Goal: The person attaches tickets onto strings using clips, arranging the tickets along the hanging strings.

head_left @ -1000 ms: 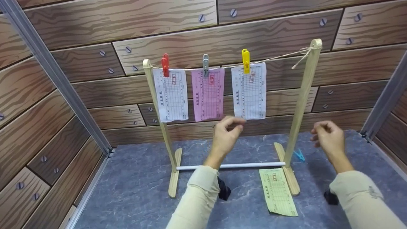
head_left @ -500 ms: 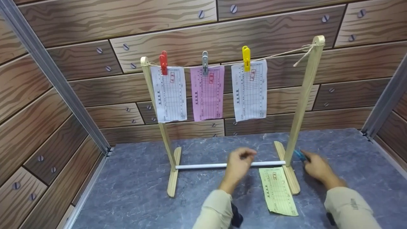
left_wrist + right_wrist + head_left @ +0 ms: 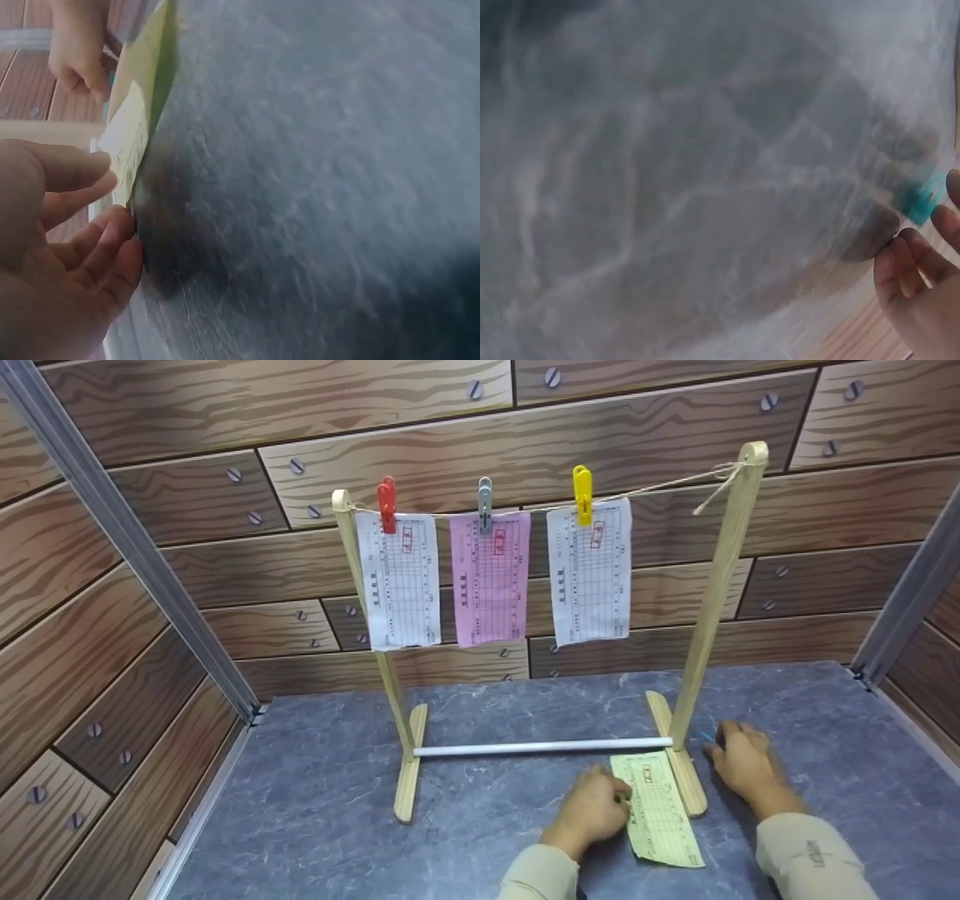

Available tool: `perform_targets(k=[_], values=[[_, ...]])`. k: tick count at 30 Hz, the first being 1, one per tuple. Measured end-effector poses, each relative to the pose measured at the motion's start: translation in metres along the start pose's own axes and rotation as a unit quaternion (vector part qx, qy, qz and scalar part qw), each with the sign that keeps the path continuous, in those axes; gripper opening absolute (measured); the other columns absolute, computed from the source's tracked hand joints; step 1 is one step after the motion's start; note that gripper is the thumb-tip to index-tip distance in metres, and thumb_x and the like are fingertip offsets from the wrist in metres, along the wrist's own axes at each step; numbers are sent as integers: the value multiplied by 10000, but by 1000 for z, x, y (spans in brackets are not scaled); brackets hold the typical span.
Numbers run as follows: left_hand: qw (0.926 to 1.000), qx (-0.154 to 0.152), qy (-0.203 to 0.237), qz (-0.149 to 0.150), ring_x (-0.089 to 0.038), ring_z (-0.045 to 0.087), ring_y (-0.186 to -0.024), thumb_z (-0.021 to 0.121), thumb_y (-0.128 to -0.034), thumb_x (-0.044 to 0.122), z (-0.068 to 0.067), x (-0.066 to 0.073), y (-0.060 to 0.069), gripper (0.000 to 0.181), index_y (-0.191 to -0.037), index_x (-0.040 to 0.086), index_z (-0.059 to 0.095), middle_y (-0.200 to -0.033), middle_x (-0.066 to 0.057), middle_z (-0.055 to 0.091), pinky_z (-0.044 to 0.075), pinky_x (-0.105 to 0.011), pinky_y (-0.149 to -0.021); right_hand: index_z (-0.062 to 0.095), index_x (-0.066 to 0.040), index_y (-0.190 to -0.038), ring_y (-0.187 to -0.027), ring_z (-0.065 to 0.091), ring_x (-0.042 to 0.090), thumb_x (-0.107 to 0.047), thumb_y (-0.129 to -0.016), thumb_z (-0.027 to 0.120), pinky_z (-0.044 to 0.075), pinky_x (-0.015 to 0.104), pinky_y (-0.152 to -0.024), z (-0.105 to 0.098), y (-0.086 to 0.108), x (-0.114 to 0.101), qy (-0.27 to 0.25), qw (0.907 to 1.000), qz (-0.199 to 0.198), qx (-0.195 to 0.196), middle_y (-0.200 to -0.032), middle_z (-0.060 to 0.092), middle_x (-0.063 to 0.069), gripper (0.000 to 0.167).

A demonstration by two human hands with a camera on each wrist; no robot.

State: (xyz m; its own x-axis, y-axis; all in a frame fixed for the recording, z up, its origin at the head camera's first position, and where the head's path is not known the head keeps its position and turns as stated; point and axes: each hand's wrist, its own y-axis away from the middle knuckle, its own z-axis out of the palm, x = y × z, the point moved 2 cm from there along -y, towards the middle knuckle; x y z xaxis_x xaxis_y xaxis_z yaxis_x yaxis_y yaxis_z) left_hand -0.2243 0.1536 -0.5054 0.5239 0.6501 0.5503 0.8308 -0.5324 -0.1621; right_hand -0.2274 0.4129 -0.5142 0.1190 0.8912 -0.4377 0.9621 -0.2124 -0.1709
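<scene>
My left hand (image 3: 596, 806) is at the left edge of a pale green printed slip (image 3: 664, 817) lying on the tabletop. Its loosely bent fingertips meet the slip's edge in the left wrist view, and no firm pinch shows. My right hand (image 3: 750, 765) is beside the rack's right foot, holding a blue clothespin (image 3: 926, 199) between thumb and index finger; in the head view the hand mostly covers it. Above, a white slip (image 3: 401, 592), a pink slip (image 3: 491, 592) and another white slip (image 3: 591, 585) hang under a red clothespin (image 3: 387, 505), a grey clothespin (image 3: 484, 506) and a yellow clothespin (image 3: 582, 496).
A wooden rack with a left post (image 3: 390, 690), a right post (image 3: 716, 592) and a white crossbar (image 3: 544, 747) stands on the grey marbled table (image 3: 315, 795). A string (image 3: 667, 489) runs between the post tops. Wood-patterned panels (image 3: 675, 427) enclose the back and sides.
My left hand has come down from below the hanging slips to the green slip's edge. My right hand has lowered to the blue clothespin and taken hold of it.
</scene>
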Motion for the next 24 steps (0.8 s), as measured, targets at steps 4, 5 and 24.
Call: perform_targets(k=[4,5,24], values=[[9995,-25,-296,106,-51,501,-789,749,-793,120,3,1,2,68,-795,174,790,-824,105,524,456,-186,-760,506,28,-931,-868,562,488,-15,-923,644,456,600,-726,-2,4,4,177,9998,48,38,-868,547,213,145],[9996,12,-251,125,-53,493,-764,739,-791,106,2,0,2,83,-742,166,769,-799,101,510,454,-183,-743,501,44,-963,-873,568,490,-4,-917,638,462,601,-734,-2,4,4,126,9999,116,-18,-885,554,232,152],[9935,590,396,-891,-127,543,-752,811,-700,115,14,-17,-14,322,-944,222,631,-1003,60,468,463,-348,-695,341,230,-1240,-1124,469,646,-141,-1015,483,402,672,-946,-2,9,-3,-228,9935,666,-889,-1174,470,481,457]])
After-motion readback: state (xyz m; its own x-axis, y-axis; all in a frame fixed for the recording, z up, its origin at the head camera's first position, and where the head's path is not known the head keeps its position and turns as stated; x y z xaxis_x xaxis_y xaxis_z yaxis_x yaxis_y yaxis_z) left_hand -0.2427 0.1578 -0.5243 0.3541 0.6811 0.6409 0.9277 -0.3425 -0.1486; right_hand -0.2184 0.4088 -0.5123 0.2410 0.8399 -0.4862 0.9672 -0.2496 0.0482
